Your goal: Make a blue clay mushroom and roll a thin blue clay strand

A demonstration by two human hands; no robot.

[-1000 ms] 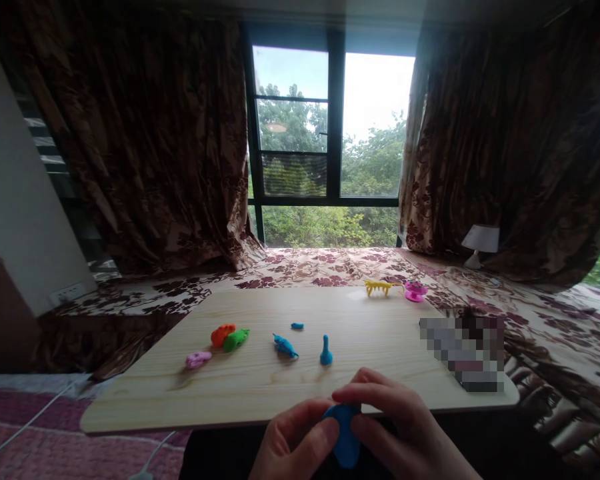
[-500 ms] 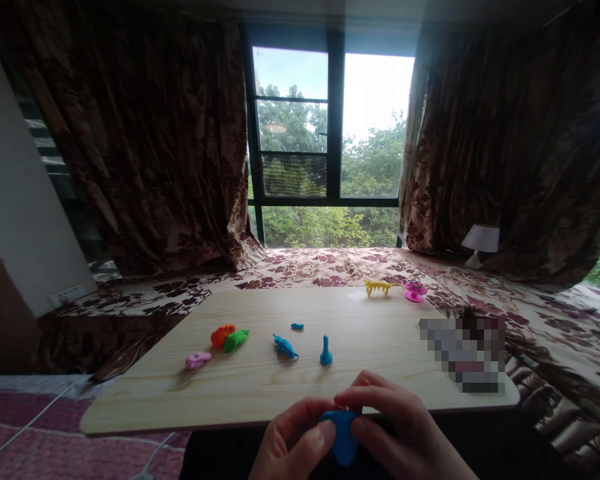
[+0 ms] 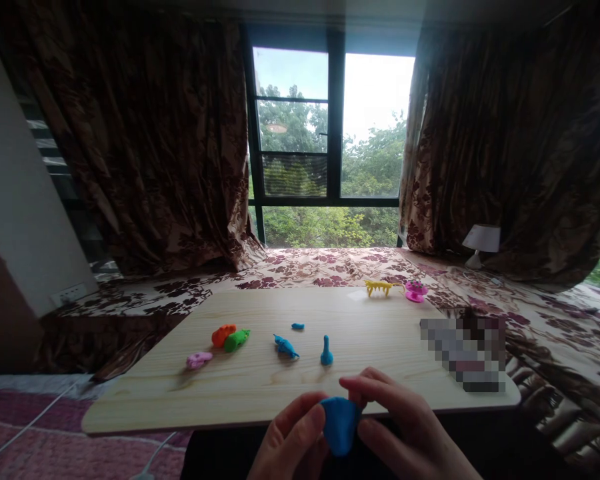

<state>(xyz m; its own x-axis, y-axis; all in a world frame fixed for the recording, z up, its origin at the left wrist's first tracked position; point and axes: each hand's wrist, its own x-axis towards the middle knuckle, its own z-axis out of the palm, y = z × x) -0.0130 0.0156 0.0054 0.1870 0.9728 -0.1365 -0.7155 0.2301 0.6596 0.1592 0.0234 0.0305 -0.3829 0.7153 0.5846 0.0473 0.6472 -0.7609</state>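
Observation:
A flattened, cup-like piece of blue modelling clay (image 3: pixel 340 428) is held up in front of the table's near edge. My left hand (image 3: pixel 291 440) pinches its left side between thumb and fingers. At its right edge, my right hand (image 3: pixel 405 419) has the thumb and fingers closed about the clay, the index finger raised over the rim. Beyond my hands, a blue clay piece with a round base and upright neck (image 3: pixel 326 352) stands on the table. Left of it lie a spiky blue clay figure (image 3: pixel 285 346) and a small blue clay roll (image 3: pixel 297 326).
On the pale wooden table (image 3: pixel 145 407) are orange (image 3: pixel 223 335), green (image 3: pixel 237 341) and pink clay lumps (image 3: pixel 199 360) at left. A yellow clay figure (image 3: pixel 379 287) and a pink stand (image 3: pixel 416 291) are at the back. A blurred-out object (image 3: pixel 467 353) lies at right.
The blue clay has risen slightly and turned, so more of its broad face shows. The fingers of my right hand have lifted a little from its top rim.

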